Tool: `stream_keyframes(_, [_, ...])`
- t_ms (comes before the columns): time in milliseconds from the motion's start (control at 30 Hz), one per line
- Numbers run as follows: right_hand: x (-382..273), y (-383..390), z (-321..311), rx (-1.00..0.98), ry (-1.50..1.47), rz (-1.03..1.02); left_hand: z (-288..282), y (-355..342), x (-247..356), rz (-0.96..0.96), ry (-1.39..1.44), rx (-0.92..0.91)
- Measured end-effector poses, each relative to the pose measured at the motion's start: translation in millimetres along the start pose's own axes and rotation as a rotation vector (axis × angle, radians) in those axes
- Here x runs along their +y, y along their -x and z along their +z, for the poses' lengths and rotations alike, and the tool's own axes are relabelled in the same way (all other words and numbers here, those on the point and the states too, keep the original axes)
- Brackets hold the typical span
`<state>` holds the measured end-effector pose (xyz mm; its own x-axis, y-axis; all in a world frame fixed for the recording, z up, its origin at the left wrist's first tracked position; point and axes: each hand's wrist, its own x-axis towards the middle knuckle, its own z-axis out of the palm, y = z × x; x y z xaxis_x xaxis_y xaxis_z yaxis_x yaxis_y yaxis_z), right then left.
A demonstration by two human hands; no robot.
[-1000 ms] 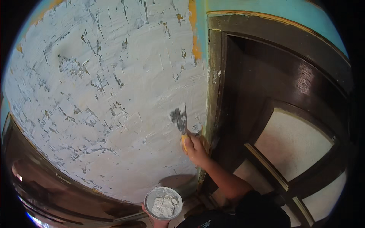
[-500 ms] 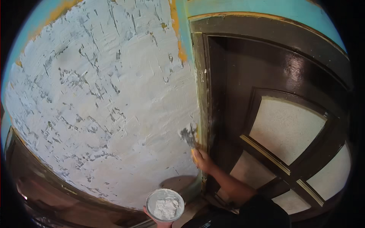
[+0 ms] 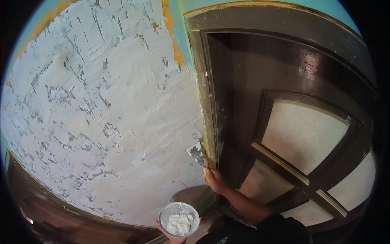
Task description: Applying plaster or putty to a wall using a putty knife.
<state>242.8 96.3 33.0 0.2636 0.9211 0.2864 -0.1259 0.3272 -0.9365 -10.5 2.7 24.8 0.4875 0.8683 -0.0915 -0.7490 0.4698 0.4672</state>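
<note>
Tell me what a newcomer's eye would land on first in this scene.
First, the big rough white plastered wall filling the left half, scored with dark cracks and edged in orange and turquoise paint. Next, the dark brown wooden door with frosted panes on the right. At the seam between them, the right hand presses a putty-smeared metal scraper against the wall beside the door frame, while the left hand holds a round bowl of white putty at the bottom.

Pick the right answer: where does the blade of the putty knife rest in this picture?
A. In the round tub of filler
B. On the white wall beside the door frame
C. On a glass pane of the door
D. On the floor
B: the right hand holds the putty knife with its blade on the plastered wall, right beside the door frame.
</note>
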Motion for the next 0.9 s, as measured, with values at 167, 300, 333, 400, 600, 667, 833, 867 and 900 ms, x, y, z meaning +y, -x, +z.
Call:
stream_keyframes(167, [-133.5, -56.8, 22.5, -0.049, -0.008, -0.163, -16.3, -3.2, -6.6, -0.047, 0.095, 0.042])
stream_keyframes(300, [-81.5, -71.0, 8.3, -0.018, -0.04, -0.104, -4.9, -2.5, -9.0, -0.032, 0.143, 0.021])
stream_keyframes(333, [-40.3, -47.2, -4.1, 0.001, -0.102, -0.009, -2.4, 0.5, -8.8, -0.032, 0.248, 0.05])
stream_keyframes(400, [9.6, 2.1, -32.6, -0.053, -0.032, 0.145, -5.6, -1.0, -4.8, 0.0, 0.379, 0.104])
stream_keyframes(600, [-139.8, -64.6, 2.4, -0.126, -0.096, -0.15, -42.7, 5.7, -10.5, 0.007, 0.013, 0.117])
stream_keyframes(667, [-156.1, -76.8, 15.9, -0.12, -0.106, -0.199, -27.6, -2.3, -7.9, -0.015, 0.056, 0.102])
stream_keyframes(833, [-30.9, -16.5, -25.0, 0.023, -0.131, 0.118, -8.7, -1.6, -7.6, -0.027, 0.071, 0.075])
stream_keyframes(867, [-20.5, -4.3, -31.8, -0.011, -0.077, 0.174, -6.2, -0.7, -7.3, -0.016, 0.063, 0.052])
stream_keyframes(900, [-8.6, -11.8, -38.4, -0.022, -0.079, 0.159, -8.8, -2.8, -7.5, -0.005, 0.055, 0.03])
